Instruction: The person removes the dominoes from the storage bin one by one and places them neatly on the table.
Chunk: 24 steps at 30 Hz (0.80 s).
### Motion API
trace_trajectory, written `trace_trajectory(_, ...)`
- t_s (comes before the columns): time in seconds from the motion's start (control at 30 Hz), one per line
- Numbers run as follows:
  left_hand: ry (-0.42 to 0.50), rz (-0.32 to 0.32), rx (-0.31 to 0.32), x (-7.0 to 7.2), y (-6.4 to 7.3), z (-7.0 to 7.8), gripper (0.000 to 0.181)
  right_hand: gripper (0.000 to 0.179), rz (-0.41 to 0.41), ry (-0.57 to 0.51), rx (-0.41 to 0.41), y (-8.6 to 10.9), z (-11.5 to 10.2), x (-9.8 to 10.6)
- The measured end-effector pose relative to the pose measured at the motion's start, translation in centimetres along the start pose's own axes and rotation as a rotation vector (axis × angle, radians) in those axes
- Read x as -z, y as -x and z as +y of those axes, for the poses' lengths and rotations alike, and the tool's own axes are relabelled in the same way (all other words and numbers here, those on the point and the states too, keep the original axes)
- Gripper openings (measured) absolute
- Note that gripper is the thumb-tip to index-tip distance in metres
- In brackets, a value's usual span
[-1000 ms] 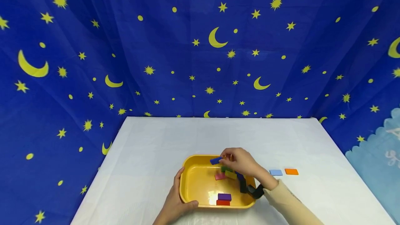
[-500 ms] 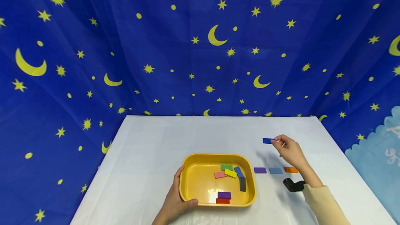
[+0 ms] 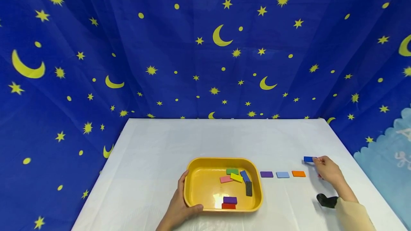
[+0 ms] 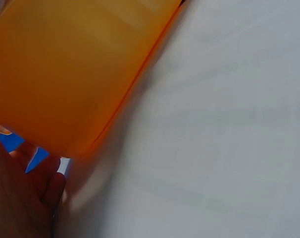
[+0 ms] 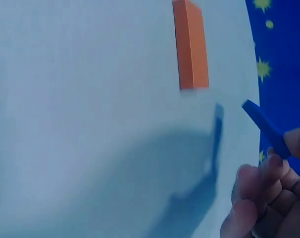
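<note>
My right hand [image 3: 329, 170] pinches a dark blue rectangular block [image 3: 309, 159] by one end, above the table at the right. In the right wrist view the blue block [image 5: 264, 126] sticks out from thumb and fingertips, its shadow falling on the cloth. Below it in that view lies an orange block [image 5: 191, 47]. To the left in the head view lie a light blue block [image 3: 282, 175] and a purple block [image 3: 266, 174], in line with the orange one. My left hand [image 3: 181, 204] grips the left end of a yellow plastic tray [image 3: 259, 188], thumb at the front rim.
Inside the tray are green [image 3: 232, 171], pink [image 3: 226, 179], yellow [image 3: 236, 178], blue [image 3: 245, 176], black [image 3: 248, 188], purple [image 3: 229, 200] and red [image 3: 228, 206] blocks. A white cloth [image 3: 160, 145] covers the table; a blue star-patterned curtain [image 3: 179, 52] surrounds it.
My right hand has lifted the dark blue block out of the tray and carried it right, past the orange block. The left hand stays on the tray.
</note>
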<state>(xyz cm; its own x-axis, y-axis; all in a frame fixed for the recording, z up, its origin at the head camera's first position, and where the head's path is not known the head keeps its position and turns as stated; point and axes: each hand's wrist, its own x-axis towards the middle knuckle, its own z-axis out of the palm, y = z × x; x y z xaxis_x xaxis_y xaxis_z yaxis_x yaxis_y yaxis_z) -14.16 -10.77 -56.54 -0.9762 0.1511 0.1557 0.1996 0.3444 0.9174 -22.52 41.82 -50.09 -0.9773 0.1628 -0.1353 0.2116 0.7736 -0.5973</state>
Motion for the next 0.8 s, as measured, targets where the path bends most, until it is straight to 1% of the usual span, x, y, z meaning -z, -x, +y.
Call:
trace_trajectory(0.1,0.001,0.001,-0.004,0.0,0.1,-0.1,0.113,0.044,-0.035,-0.038,-0.005,0.1,1.0,0.5)
trace_trajectory(0.23,0.011,-0.003,-0.009,-0.1,0.1,-0.1,0.113,0.044,-0.124,-0.107,-0.019,0.3,2.1,1.0)
trace_trajectory(0.3,0.017,-0.003,-0.007,-0.1,0.1,-0.1,0.113,0.042,-0.171,-0.147,-0.040,0.4,2.6,1.1)
trace_trajectory(0.43,0.017,0.002,0.002,0.1,0.1,0.0,0.113,0.038,-0.221,-0.195,-0.098,0.5,3.4,1.0)
trace_trajectory(0.6,0.018,0.000,0.012,0.2,0.1,0.1,0.113,0.040,-0.223,-0.200,-0.149,0.5,4.2,0.7)
trace_trajectory(0.8,0.021,-0.005,0.012,0.1,0.0,0.1,0.112,0.041,-0.205,-0.196,-0.170,0.6,4.8,0.6)
